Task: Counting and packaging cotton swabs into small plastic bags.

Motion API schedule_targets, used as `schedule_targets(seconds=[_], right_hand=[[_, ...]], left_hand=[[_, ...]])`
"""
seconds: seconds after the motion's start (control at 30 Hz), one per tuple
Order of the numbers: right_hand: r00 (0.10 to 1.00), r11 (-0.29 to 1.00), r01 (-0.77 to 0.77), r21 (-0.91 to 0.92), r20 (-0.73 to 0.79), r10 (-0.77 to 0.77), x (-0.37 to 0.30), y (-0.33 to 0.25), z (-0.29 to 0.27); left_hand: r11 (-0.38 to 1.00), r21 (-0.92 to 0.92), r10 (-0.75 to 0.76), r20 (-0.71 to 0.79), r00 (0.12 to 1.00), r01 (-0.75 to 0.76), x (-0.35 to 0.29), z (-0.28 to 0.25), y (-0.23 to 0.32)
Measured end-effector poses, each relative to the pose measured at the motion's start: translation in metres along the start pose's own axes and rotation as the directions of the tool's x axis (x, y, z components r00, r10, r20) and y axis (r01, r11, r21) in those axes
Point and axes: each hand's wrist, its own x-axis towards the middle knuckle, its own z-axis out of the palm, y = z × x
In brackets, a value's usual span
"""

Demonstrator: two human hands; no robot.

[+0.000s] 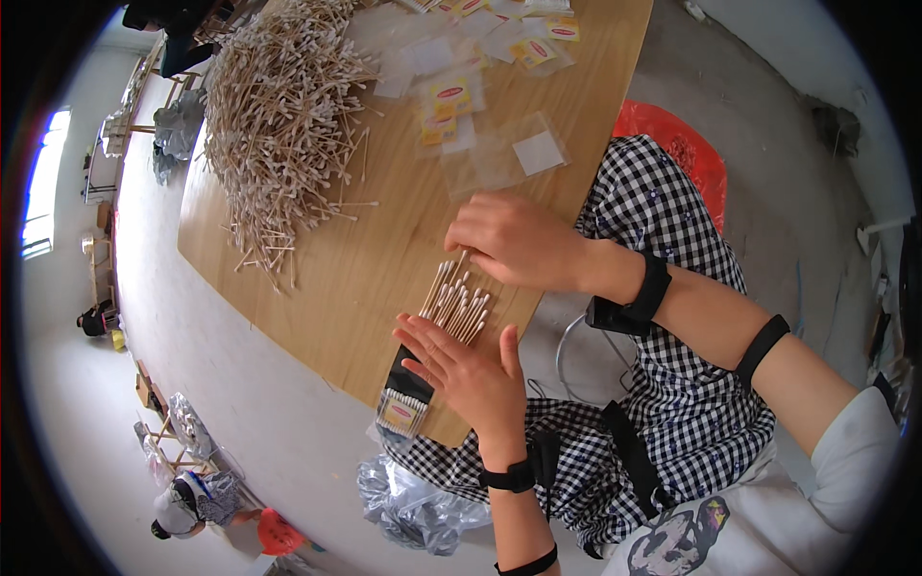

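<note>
A small row of cotton swabs (459,305) lies on the wooden table (384,259) near its edge. My left hand (463,372) is laid flat with its fingers apart, over the lower ends of these swabs. Above them my right hand (514,238) is closed, its fingertips pinched at the tip of one swab; the palm hides part of the grip. Beside my left hand, a dark strip (411,374) and a filled packet of swabs (401,413) lie at the table's corner. Farther off is a large heap of loose cotton swabs (283,125).
Clear plastic bags (499,154) with white and yellow cards lie at the far right of the table. A red basin (672,144) stands beyond the table's right edge. At the lower left another person (197,504) sits by a red container (279,533). Grey plastic (418,499) bunches below the table corner.
</note>
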Motion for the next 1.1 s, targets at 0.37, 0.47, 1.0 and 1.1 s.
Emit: schedule_targets(seconds=[0.37,0.47,1.0,1.1], right_hand=[[0.973,0.941,0.183,-0.283,0.186,-0.133,-0.001,0.000,-0.016],[0.972,0.905,0.161,-0.393,0.220,-0.078,-0.007,0.000,-0.029],[0.903,0.930,0.315,-0.191,0.360,-0.232,-0.026,-0.031,-0.007],[0.916,0.921,0.342,-0.187,0.283,-0.282,-0.020,-0.035,0.006]], left_hand=[[0.997,0.062,0.031,0.050,0.998,-0.034,0.010,0.018,0.013],[0.996,0.078,0.034,0.058,0.998,-0.038,0.010,0.018,0.014],[0.819,-0.565,-0.245,-0.197,0.949,0.094,-0.006,-0.028,-0.027],[0.715,-0.683,-0.373,-0.189,0.908,0.151,-0.016,-0.023,-0.027]])
